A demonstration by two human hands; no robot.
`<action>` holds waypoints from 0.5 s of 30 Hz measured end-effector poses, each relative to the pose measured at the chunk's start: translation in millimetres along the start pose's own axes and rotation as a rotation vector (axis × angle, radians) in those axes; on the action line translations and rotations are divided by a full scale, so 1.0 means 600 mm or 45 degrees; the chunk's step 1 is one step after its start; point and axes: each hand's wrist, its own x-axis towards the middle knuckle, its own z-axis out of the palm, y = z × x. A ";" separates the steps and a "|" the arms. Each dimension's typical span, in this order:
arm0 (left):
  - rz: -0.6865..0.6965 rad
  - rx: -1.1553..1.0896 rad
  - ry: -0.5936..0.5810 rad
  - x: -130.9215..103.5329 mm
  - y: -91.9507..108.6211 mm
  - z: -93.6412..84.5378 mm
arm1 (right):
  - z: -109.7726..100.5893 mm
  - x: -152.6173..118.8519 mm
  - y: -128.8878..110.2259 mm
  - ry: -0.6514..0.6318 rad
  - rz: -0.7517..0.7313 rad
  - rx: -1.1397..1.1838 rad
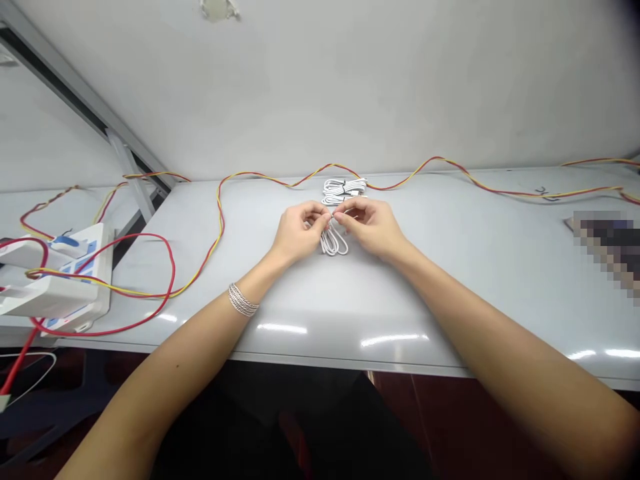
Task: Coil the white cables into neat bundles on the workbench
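My left hand [300, 230] and my right hand [373, 227] meet over the middle of the table, thumbs and forefingers pinched almost tip to tip. Between the fingertips shows a tiny dark bit that looks like a twist tie [333, 215]. It is at a coiled white cable [334, 241], whose loops stick out below the fingers; the rest of the coil is hidden by my hands. Just behind lie white cable bundles [345, 190] bound with dark ties. A silver chain bracelet [243, 300] is on my left wrist.
A white power strip [100, 293] with plugged-in adapters stands at the left. Red and yellow twisted wire [220, 207] runs from it along the back of the grey table [310, 293]. Small dark ties [550, 197] lie at the right back, near a blurred-out object [613, 243].
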 end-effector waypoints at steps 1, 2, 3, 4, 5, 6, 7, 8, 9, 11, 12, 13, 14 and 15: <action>0.006 0.023 0.001 -0.001 0.001 0.000 | -0.001 0.000 0.000 -0.008 -0.007 -0.028; 0.012 0.047 0.004 -0.002 0.001 0.000 | -0.002 0.000 0.000 -0.025 -0.006 -0.053; 0.017 0.070 0.007 -0.003 0.002 -0.001 | -0.003 0.000 0.000 -0.046 -0.003 -0.077; 0.022 0.091 0.010 -0.004 0.002 -0.001 | -0.003 0.000 0.000 -0.065 -0.001 -0.104; 0.025 0.108 0.014 -0.004 0.002 -0.001 | -0.004 0.000 0.000 -0.072 -0.007 -0.132; 0.025 0.122 0.019 -0.005 0.002 -0.001 | -0.004 0.000 0.000 -0.068 -0.018 -0.165; 0.021 0.132 0.023 -0.005 0.002 0.000 | -0.003 -0.001 0.000 -0.058 -0.034 -0.202; 0.014 0.137 0.027 -0.004 0.002 0.000 | -0.002 -0.001 0.000 -0.044 -0.053 -0.241; 0.002 0.136 0.029 -0.004 0.002 0.000 | -0.002 -0.002 -0.001 -0.030 -0.072 -0.280; -0.021 0.125 0.036 -0.003 0.002 0.001 | 0.000 -0.005 -0.002 -0.020 -0.105 -0.349; -0.032 0.120 0.038 -0.003 0.002 0.001 | 0.001 -0.006 -0.003 -0.022 -0.119 -0.379; -0.041 0.117 0.042 -0.003 0.003 0.002 | 0.001 -0.006 -0.004 -0.023 -0.134 -0.403; -0.050 0.118 0.045 -0.003 0.003 0.002 | 0.002 -0.007 -0.006 -0.021 -0.146 -0.423; -0.057 0.120 0.051 -0.003 0.003 0.003 | 0.003 -0.007 -0.007 -0.011 -0.151 -0.436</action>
